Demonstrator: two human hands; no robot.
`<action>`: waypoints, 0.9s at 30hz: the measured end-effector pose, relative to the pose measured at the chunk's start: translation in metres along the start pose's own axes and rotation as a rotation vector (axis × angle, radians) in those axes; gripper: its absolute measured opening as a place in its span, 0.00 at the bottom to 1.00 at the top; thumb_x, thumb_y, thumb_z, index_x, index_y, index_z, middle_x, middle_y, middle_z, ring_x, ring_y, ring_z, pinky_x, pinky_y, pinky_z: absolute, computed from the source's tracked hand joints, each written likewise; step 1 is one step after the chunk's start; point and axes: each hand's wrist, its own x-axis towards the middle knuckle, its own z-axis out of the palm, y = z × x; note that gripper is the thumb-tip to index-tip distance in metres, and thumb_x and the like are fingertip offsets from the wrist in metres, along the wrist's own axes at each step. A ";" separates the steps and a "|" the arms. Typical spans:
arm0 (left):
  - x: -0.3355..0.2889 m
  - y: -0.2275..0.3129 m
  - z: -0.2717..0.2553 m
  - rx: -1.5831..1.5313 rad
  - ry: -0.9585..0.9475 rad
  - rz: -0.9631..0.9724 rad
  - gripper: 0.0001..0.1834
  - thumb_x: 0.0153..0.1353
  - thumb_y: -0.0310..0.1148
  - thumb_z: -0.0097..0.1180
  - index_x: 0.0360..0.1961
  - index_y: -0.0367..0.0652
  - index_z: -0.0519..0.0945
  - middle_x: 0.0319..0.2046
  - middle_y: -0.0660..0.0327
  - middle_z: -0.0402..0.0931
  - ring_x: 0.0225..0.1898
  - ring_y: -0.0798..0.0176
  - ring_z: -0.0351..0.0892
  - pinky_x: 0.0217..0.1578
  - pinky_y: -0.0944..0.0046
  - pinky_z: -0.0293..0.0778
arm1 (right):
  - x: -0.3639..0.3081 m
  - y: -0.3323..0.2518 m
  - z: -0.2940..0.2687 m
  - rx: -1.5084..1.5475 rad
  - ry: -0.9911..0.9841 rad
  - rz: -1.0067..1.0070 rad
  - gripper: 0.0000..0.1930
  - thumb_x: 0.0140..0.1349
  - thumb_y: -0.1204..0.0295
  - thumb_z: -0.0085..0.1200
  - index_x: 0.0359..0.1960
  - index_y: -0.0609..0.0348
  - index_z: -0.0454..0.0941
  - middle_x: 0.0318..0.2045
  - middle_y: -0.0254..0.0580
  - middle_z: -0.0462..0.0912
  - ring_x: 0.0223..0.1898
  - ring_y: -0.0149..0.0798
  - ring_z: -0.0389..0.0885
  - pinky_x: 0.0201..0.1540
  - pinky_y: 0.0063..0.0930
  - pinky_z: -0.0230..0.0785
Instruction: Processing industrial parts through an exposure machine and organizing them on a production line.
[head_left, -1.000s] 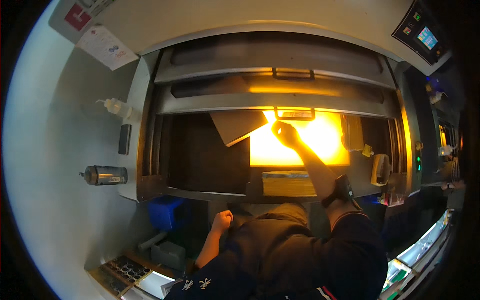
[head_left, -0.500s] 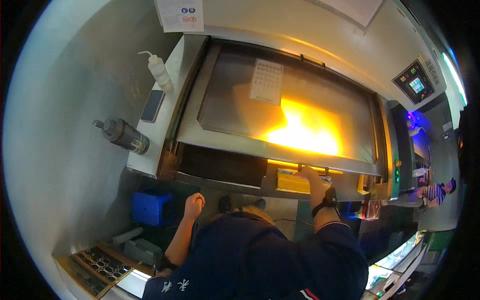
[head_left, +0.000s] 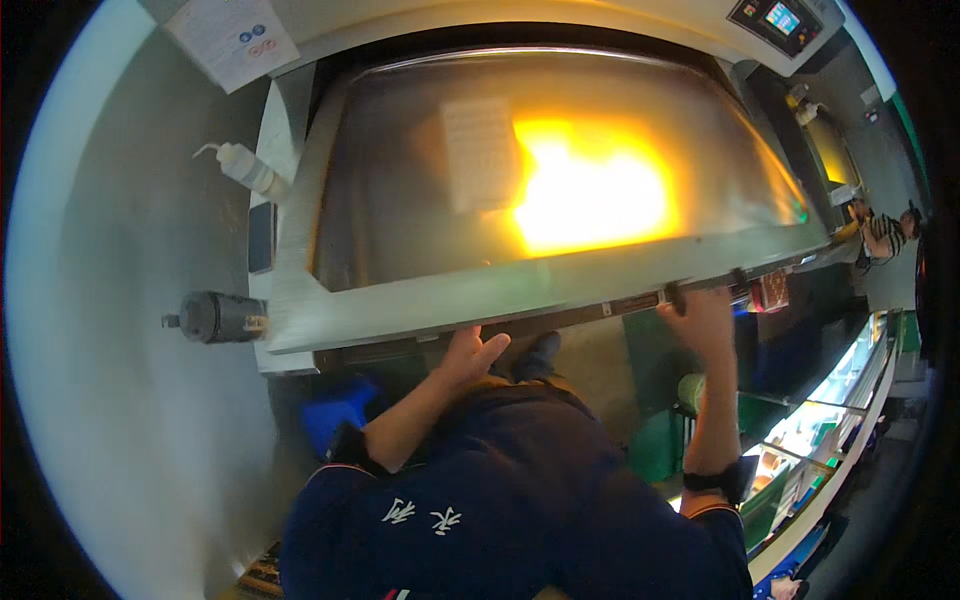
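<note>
A large metal-framed cover (head_left: 400, 308) with a glossy, see-through-looking middle spans the machine in front of me, lit by a bright yellow glow. At its front edge, right of centre, my right hand (head_left: 705, 318) is closed round a small black handle (head_left: 675, 298). My left hand (head_left: 463, 360) is at the same front edge, left of centre, thumb stretched away from the fingers; the fingertips are partly hidden by the edge. A pale printed sheet (head_left: 480, 155), blurred, shows on the left part of the cover.
On the left ledge (head_left: 275, 120) are a white squeeze bottle (head_left: 245, 168), a phone (head_left: 262, 238) and a dark flask (head_left: 222, 317). A blue stool (head_left: 340, 412) stands below. A control panel (head_left: 775, 22) is at upper right. Another person (head_left: 882, 235) works at far right.
The cover's front edge has come toward me, and the yellow blocks beneath are no longer seen. My left hand has risen to the edge; my right hand remains on the handle.
</note>
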 end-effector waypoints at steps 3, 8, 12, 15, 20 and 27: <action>0.045 0.089 0.007 -0.839 0.221 0.139 0.47 0.61 0.50 0.59 0.72 0.41 0.49 0.73 0.54 0.46 0.74 0.57 0.43 0.68 0.47 0.49 | -0.005 -0.014 -0.050 0.001 0.365 0.034 0.21 0.58 0.51 0.58 0.38 0.59 0.80 0.38 0.51 0.81 0.33 0.52 0.80 0.50 0.47 0.66; 0.097 0.164 -0.015 -0.921 0.367 0.304 0.55 0.54 0.60 0.60 0.74 0.46 0.47 0.74 0.49 0.41 0.74 0.48 0.45 0.70 0.44 0.49 | 0.008 -0.053 0.006 0.672 0.595 -0.856 0.08 0.57 0.64 0.59 0.38 0.46 0.81 0.43 0.39 0.81 0.41 0.43 0.78 0.49 0.36 0.68; 0.121 0.190 -0.030 -0.931 0.430 0.301 0.56 0.54 0.67 0.55 0.73 0.45 0.48 0.74 0.47 0.43 0.74 0.46 0.43 0.70 0.41 0.46 | 0.110 -0.140 0.106 0.601 0.050 -0.684 0.18 0.59 0.58 0.59 0.46 0.53 0.82 0.52 0.44 0.79 0.53 0.48 0.76 0.58 0.45 0.65; 0.136 0.209 -0.030 -0.923 0.470 0.264 0.56 0.55 0.70 0.50 0.73 0.43 0.48 0.74 0.47 0.43 0.75 0.46 0.41 0.70 0.41 0.45 | 0.207 -0.147 0.251 1.205 0.106 -0.302 0.22 0.59 0.56 0.61 0.50 0.57 0.80 0.47 0.39 0.83 0.48 0.44 0.79 0.54 0.41 0.70; 0.143 0.244 -0.050 -1.102 0.435 0.303 0.55 0.56 0.74 0.43 0.73 0.44 0.51 0.73 0.51 0.49 0.72 0.45 0.48 0.69 0.40 0.48 | 0.314 -0.072 0.243 0.513 -0.004 -0.017 0.27 0.56 0.50 0.61 0.50 0.56 0.80 0.46 0.41 0.83 0.47 0.43 0.80 0.51 0.43 0.72; 0.177 0.252 -0.080 -1.059 0.276 0.369 0.56 0.57 0.78 0.32 0.72 0.43 0.52 0.72 0.51 0.50 0.72 0.44 0.48 0.68 0.36 0.43 | 0.344 -0.016 0.233 0.316 -0.187 0.131 0.34 0.51 0.41 0.61 0.50 0.55 0.79 0.45 0.43 0.83 0.46 0.42 0.82 0.47 0.45 0.74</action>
